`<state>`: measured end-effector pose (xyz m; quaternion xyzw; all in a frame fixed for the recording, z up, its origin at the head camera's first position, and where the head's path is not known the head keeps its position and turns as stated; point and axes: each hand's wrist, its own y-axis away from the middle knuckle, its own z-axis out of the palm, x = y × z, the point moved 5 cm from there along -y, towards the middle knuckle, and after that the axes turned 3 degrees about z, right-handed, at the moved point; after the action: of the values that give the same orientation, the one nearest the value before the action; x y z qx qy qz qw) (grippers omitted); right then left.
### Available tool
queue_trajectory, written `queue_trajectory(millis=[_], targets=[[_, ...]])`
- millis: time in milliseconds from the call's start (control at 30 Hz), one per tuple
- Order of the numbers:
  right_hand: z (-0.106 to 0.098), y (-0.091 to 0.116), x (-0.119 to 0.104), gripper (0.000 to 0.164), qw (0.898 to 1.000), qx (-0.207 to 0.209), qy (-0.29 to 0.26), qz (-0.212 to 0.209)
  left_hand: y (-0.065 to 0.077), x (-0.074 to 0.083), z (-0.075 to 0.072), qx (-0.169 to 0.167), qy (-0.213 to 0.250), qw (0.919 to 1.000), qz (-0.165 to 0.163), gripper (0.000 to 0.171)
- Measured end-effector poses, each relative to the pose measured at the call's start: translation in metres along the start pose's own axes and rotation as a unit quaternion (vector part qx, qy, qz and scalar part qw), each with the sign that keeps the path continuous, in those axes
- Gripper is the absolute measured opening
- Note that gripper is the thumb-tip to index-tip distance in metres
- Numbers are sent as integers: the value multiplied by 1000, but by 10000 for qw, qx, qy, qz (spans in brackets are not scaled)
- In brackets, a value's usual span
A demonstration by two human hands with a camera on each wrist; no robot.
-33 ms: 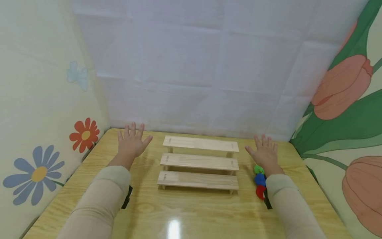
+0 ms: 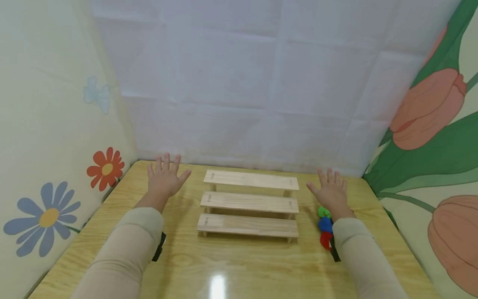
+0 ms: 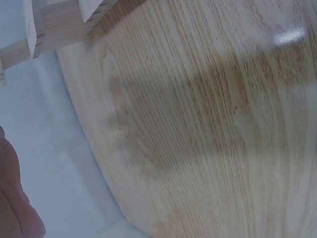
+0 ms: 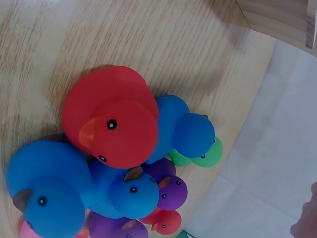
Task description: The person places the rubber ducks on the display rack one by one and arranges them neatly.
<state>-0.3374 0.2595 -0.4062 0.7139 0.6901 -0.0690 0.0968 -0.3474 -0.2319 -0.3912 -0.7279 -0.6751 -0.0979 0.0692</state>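
Note:
My left hand (image 2: 164, 180) is held palm down over the left of the table, fingers straight and spread, with nothing in it. In the left wrist view only a bit of that hand (image 3: 15, 193) shows, at the left edge. My right hand (image 2: 330, 191) hovers with spread fingers over the right side, also holding nothing. Below its wrist sit rubber ducks, partly hidden by the sleeve. The right wrist view shows a large red duck (image 4: 111, 114), a blue duck (image 4: 49, 188), a green duck (image 4: 210, 152) and a purple duck (image 4: 173, 191), among several others, bunched together.
Between the hands stands a three-step wooden rack (image 2: 248, 202) on the wood-grain table (image 2: 239, 265). A white cloth (image 2: 239, 83) hangs behind the table. Flower-printed panels rise at the left (image 2: 48, 137) and right (image 2: 422, 166).

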Motion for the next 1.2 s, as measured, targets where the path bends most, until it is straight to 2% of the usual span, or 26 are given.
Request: queue_trajectory(millis=[200, 333, 567, 767, 967, 1200], targets=[[0, 1, 0, 80, 10000, -17, 21, 17, 1, -4, 3, 18, 62, 10000, 12, 85], [0, 2, 1, 79, 9999, 53, -89, -6, 3, -6, 2, 161, 163, 9997, 46, 86], [5, 9, 8, 80, 9992, 167, -353, -2, 10, -5, 6, 484, 473, 9972, 315, 79], [8, 18, 15, 75, 9981, 220, -577, 41, 21, -7, 18, 619, 785, 9936, 523, 78], [12, 30, 20, 71, 9948, 355, -952, 108, 34, -9, 35, 750, 1508, 9840, 583, 80], [16, 51, 25, 62, 9886, 608, -1375, -28, 53, -3, 54, 640, 2551, 9631, 576, 80]])
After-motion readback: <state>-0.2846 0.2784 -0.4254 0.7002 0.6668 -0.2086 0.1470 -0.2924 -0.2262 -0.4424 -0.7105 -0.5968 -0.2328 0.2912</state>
